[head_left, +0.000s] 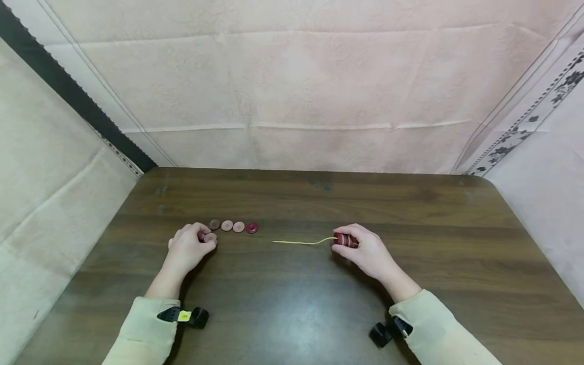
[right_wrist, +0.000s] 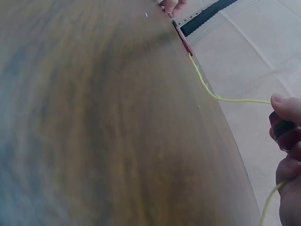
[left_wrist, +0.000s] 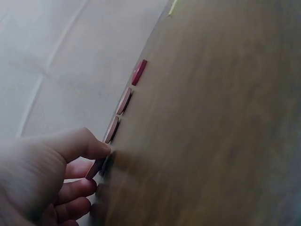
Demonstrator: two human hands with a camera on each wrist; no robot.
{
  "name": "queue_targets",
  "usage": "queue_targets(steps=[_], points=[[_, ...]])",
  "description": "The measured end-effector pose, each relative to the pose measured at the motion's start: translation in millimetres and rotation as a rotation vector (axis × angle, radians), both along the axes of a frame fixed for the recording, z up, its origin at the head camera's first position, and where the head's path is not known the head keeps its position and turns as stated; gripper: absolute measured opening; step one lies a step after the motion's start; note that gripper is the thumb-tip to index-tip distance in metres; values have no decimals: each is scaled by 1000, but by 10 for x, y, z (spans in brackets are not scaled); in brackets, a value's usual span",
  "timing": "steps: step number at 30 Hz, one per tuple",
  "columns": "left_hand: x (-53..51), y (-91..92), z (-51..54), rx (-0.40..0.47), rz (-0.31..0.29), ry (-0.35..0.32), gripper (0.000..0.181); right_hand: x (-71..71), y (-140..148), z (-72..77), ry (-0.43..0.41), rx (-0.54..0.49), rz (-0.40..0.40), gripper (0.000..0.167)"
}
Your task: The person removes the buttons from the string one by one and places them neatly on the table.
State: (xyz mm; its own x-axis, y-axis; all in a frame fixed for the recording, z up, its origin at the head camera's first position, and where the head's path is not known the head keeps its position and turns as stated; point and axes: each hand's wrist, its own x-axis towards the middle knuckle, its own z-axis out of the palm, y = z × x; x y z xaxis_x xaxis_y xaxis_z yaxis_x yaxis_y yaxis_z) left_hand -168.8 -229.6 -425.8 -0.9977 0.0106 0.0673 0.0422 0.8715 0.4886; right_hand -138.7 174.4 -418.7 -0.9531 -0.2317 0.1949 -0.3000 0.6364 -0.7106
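My left hand [head_left: 189, 247] pinches a pink button [head_left: 210, 238] between thumb and finger, at the left end of a row on the table. That row holds a brown button [head_left: 214, 224], two pink buttons [head_left: 227, 225] and a dark red button [head_left: 252, 228]. In the left wrist view the pinched button [left_wrist: 95, 168] is tilted under the thumb. My right hand [head_left: 365, 253] grips a stack of red, dark and pale buttons [head_left: 345, 240] threaded on a yellow cord [head_left: 303, 243]. The cord's free end points left; in the right wrist view more cord [right_wrist: 269, 202] hangs below the hand.
The brown wooden table [head_left: 292, 299] has its back edge against a pale cloth [head_left: 292, 91]. Cloth also covers both sides, with a dark strip [head_left: 77, 86] at the left. Black cameras are strapped at both wrists.
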Motion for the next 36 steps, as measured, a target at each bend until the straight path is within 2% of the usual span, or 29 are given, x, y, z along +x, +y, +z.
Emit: queue_targets(steps=[7, 19, 21, 25, 27, 29, 36], points=[[40, 6, 2, -3, 10, -15, 20, -3, -17, 4, -5, -3, 5, 36], [25, 4, -3, 2, 16, -14, 29, -14, -18, -11, 0, -8, 11, 35], [29, 13, 7, 9, 30, 10, 30, -17, -19, -14, 0, -6, 12, 36], [35, 87, 58, 40, 55, 108, 33, -17, -21, -6, 6, -2, 8, 36], [33, 159, 99, 75, 46, 149, 34, -17, -24, 0, 9, -1, 8, 36], [33, 241, 145, 126, 14, 162, 34, -19, -27, 6, 11, 2, 9, 36], [23, 589, 254, 397, -118, 41, 28, -30, -44, 23, 6, 12, 6, 37]])
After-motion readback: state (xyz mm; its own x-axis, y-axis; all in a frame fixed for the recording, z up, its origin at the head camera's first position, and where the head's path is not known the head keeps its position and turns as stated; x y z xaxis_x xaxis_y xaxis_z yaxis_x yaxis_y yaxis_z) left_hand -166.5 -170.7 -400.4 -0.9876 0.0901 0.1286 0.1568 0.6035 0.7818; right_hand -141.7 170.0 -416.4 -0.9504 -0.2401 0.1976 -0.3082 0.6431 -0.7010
